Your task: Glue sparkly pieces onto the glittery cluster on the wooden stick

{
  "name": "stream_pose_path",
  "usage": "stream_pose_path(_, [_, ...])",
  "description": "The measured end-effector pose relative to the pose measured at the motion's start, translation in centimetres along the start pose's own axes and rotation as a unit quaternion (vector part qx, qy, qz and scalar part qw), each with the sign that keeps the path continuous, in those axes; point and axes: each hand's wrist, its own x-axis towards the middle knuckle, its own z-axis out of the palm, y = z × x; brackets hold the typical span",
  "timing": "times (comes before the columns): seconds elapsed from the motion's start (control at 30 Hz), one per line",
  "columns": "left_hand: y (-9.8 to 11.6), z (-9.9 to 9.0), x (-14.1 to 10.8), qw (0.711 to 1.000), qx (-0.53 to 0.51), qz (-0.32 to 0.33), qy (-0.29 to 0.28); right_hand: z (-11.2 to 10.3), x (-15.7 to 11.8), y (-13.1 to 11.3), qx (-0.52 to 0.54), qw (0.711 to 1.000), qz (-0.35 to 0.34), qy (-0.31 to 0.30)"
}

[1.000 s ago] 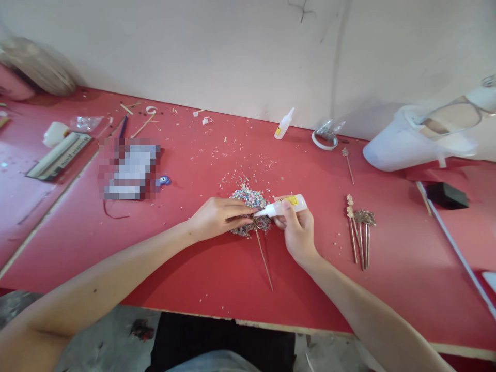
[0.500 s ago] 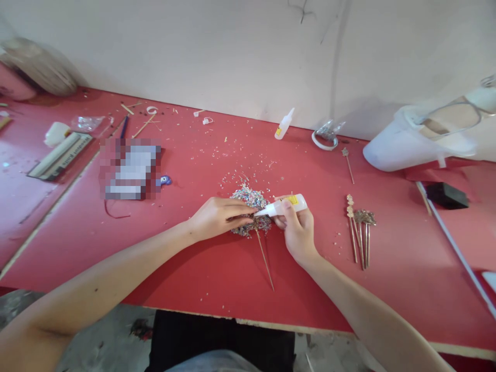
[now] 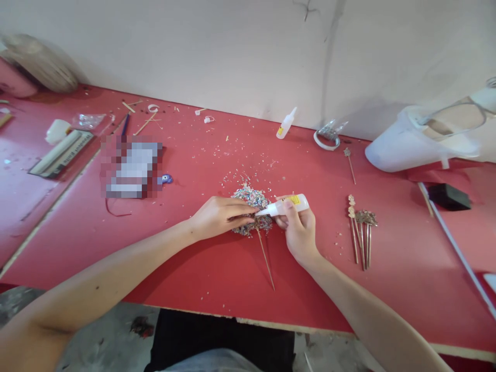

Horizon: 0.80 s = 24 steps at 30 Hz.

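My right hand (image 3: pixel 297 230) is closed round a small white glue bottle (image 3: pixel 292 205) with a yellow label, tilted so that its nozzle points left and down. The nozzle tip is close to the fingertips of my left hand (image 3: pixel 220 217). That hand pinches the upper end of a thin metal hair stick (image 3: pixel 265 261), whose ornament is mostly hidden by the fingers. The stick's shaft slants toward me over the red table. Beneath the fingers lies a pile of small multicoloured shell-like chips (image 3: pixel 248 195).
Several finished-looking hair sticks (image 3: pixel 362 237) lie at the right, with another hair stick (image 3: pixel 350 164) beyond them. A second glue bottle (image 3: pixel 286 124) and a tape ring (image 3: pixel 326 138) sit by the wall. A white bucket (image 3: pixel 403 142) and black block (image 3: pixel 449 197) stand right; a knife box (image 3: pixel 62 154) lies left.
The view has shifted very slightly. Both hands, the glue bottle and the hair stick keep practically the same positions.
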Motion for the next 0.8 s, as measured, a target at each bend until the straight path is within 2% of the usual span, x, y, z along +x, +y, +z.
stream_pose_path(0.8, [0.01, 0.01, 0.00, 1.000, 0.011, 0.001, -0.003, -0.11, 0.10, 0.16, 0.010, 1.000, 0.008, -0.013])
